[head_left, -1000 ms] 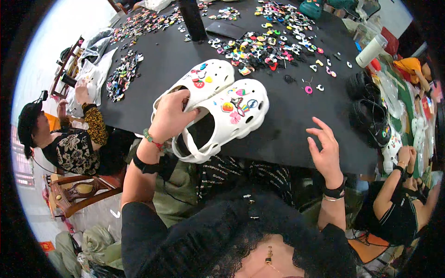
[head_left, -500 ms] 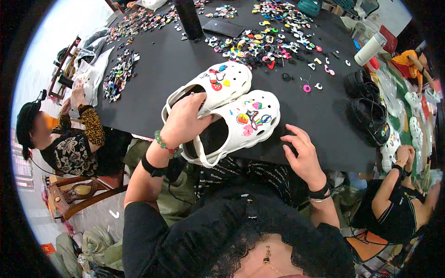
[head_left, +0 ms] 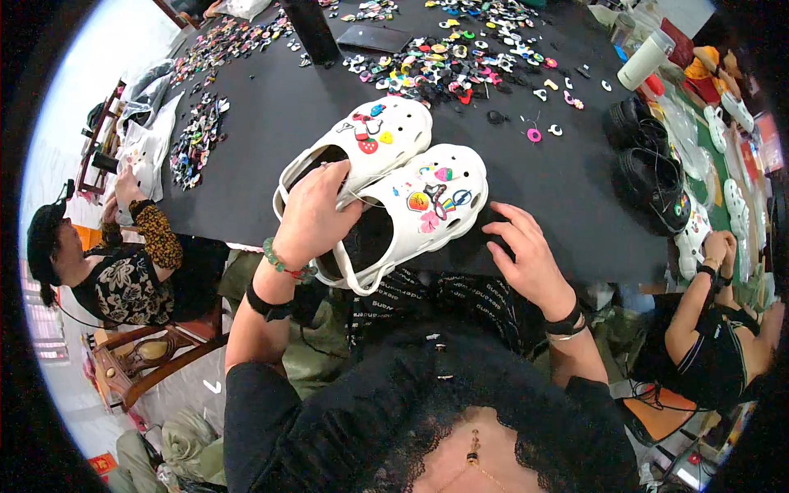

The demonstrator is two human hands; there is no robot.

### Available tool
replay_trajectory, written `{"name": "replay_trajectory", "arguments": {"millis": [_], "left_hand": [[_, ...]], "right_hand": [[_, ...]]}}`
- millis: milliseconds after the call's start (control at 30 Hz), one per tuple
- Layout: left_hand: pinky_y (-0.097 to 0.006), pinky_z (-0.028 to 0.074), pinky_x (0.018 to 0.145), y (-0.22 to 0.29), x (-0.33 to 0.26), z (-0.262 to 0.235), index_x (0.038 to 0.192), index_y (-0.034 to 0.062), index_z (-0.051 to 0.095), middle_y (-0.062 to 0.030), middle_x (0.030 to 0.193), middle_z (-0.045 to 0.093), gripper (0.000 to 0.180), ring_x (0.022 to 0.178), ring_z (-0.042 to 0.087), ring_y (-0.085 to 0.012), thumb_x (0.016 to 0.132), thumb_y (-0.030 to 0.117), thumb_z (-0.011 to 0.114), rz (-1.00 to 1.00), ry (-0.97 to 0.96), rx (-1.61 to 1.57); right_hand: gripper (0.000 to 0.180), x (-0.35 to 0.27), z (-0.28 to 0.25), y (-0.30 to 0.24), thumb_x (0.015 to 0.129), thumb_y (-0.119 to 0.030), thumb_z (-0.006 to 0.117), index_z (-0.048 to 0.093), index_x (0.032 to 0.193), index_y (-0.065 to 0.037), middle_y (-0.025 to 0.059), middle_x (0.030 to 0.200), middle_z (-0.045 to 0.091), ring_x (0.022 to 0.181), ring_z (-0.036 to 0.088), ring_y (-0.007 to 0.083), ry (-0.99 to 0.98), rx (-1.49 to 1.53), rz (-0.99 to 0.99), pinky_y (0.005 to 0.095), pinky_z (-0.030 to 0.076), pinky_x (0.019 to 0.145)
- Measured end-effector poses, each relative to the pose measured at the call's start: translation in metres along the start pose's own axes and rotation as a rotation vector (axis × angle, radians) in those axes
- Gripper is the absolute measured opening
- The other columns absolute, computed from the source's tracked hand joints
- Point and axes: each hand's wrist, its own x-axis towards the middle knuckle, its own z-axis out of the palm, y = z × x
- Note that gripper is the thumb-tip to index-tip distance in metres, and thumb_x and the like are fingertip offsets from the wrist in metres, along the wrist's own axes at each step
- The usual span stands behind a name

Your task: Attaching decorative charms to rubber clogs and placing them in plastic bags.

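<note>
A pair of white clogs lies side by side over the table's near edge, toes pointing up and to the right. Colourful shoe charms dot the uppers of the far clog and the near clog. My left hand, with a green bead bracelet at its wrist, is closed on the inner edges of both clogs where they meet. A thin clear strand runs between the two shoes. To the right, my right hand is open and holds nothing, its fingers curved and just short of the near clog's toe.
Piles of shoe charms cover the table's far side. A black cylinder and a phone stand and lie among them. Black clogs and a white bottle are at right. Co-workers sit on both sides.
The clogs and my left hand sit slightly further left and higher in view. My right hand has come closer to the near clog's toe. The view itself has shifted a little.
</note>
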Motion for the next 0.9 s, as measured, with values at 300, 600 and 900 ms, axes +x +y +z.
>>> {"name": "replay_trajectory", "arguments": {"millis": [300, 600, 900], "left_hand": [[-0.043, 0.050, 0.081, 0.001, 0.004, -0.008, 0.109, -0.0024, 0.060, -0.0186, 0.093, 0.065, 0.045, 0.091, 0.063, -0.0375, 0.073, 0.016, 0.079, -0.024, -0.032, -0.013], [-0.030, 0.054, 0.072, 0.011, -0.004, -0.030, 0.111, 0.0005, 0.070, -0.0130, 0.091, 0.074, 0.032, 0.075, 0.069, -0.0196, 0.083, 0.015, 0.075, -0.155, 0.043, -0.190], [-0.024, 0.049, 0.083, -0.024, -0.047, -0.056, 0.103, -0.0049, 0.070, -0.0075, 0.094, 0.073, 0.023, 0.089, 0.065, -0.0108, 0.102, 0.014, 0.058, -0.230, 0.449, -0.588]], "right_hand": [[0.025, 0.013, -0.006, -0.010, 0.084, -0.005, 0.067, 0.062, 0.108, -0.001, 0.0223, 0.129, 0.056, 0.120, 0.054, 0.0415, 0.004, 0.044, -0.019, 0.0466, 0.044, 0.103], [0.022, 0.014, -0.015, -0.016, 0.087, -0.006, 0.065, 0.064, 0.109, -0.001, 0.0185, 0.133, 0.057, 0.121, 0.055, 0.0373, -0.005, 0.050, -0.003, 0.0438, 0.045, 0.102], [0.022, 0.020, -0.014, -0.024, 0.086, -0.003, 0.066, 0.063, 0.107, 0.000, 0.0202, 0.130, 0.059, 0.118, 0.057, 0.0384, 0.014, 0.054, -0.028, 0.0442, 0.046, 0.101]]}}
